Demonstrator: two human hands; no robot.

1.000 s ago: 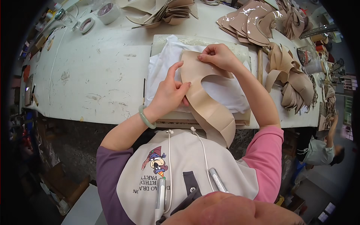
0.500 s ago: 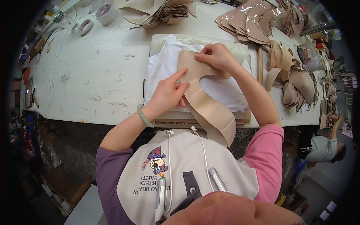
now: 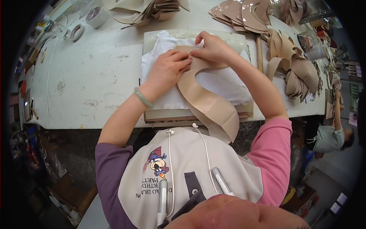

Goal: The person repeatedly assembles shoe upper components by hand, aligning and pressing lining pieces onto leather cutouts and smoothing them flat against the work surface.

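Note:
A long, curved piece of beige leather lies over a white cloth, its near end hanging past the table's front edge toward my shirt. On its far left part rests my left hand, fingers bent and close together, with a pale green bangle at the wrist. My right hand has its thumb and forefinger closed on the leather close to the left fingertips. Under the cloth is a pale, worn slab. The fingers hide part of the leather's far end.
Stacked beige pieces lie at the back, with glossy ones farther right. A wooden stick and a loose heap of leather pieces are right of the slab. Tape rolls sit at back left. Another person is at far right.
My left hand has moved farther away from me along the leather and its pointing fingers have bent, close to my right hand. The whole view has shifted slightly.

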